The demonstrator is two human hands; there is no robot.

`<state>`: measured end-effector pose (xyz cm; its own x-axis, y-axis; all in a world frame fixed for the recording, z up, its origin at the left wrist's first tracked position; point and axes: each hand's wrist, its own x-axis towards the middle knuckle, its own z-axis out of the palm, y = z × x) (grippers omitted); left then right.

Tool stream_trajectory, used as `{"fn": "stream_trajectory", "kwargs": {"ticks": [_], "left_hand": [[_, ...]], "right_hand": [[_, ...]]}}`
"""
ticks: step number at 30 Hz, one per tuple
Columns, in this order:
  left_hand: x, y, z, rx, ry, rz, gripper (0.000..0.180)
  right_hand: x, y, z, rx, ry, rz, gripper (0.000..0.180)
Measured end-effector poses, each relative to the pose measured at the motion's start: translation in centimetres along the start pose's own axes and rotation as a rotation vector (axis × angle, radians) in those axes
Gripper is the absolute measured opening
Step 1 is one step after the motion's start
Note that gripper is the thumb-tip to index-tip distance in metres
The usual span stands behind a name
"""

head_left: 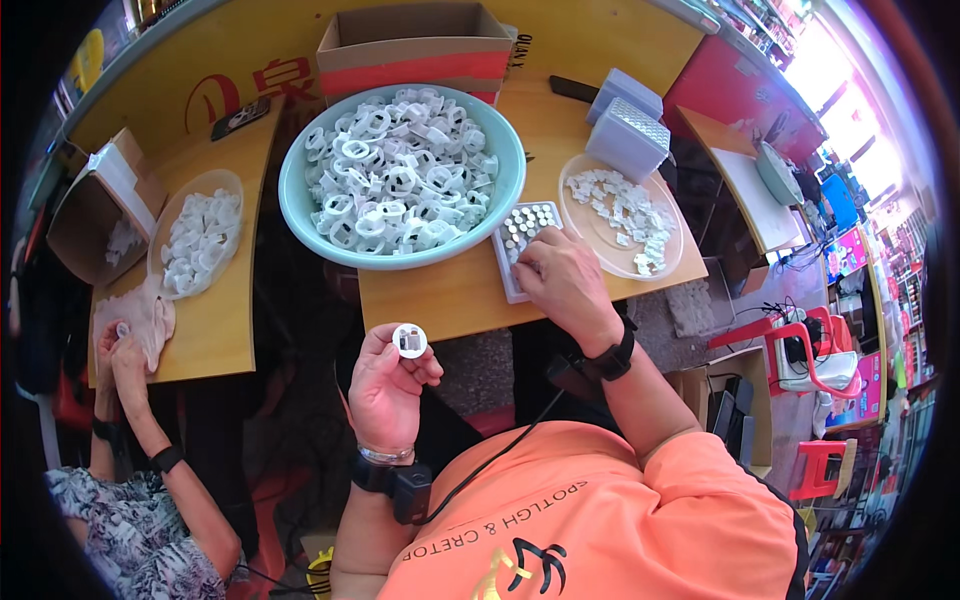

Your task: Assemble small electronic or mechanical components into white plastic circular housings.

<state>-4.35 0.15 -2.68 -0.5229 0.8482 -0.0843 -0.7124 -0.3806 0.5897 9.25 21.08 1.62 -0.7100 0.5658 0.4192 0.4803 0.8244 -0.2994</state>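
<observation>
My left hand is raised in front of the table edge, its thumb and fingers closed on a small round white plastic part with a silvery centre. Over at the shallow white tray, my right hand has its fingertips bent together at the near end. Whatever they pinch is hidden under them. Small round silver discs fill rows in that tray. Behind it on the left, a wide light-blue basin is heaped with white plastic ring-shaped parts.
Right of the tray lies a round clear plate with small white pieces; translucent boxes stand behind it. A cardboard box backs the basin. At left, a co-worker's hands work beside another filled plate. A red chair stands right.
</observation>
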Motion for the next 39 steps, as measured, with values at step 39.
{"fn": "stream_trajectory", "kwargs": {"ticks": [39], "left_hand": [[-0.6, -0.7, 1.3, 0.154, -0.069, -0.021, 0.020]], "right_hand": [[-2.3, -7.2, 0.2, 0.726, -0.126, -0.196, 0.011]]}}
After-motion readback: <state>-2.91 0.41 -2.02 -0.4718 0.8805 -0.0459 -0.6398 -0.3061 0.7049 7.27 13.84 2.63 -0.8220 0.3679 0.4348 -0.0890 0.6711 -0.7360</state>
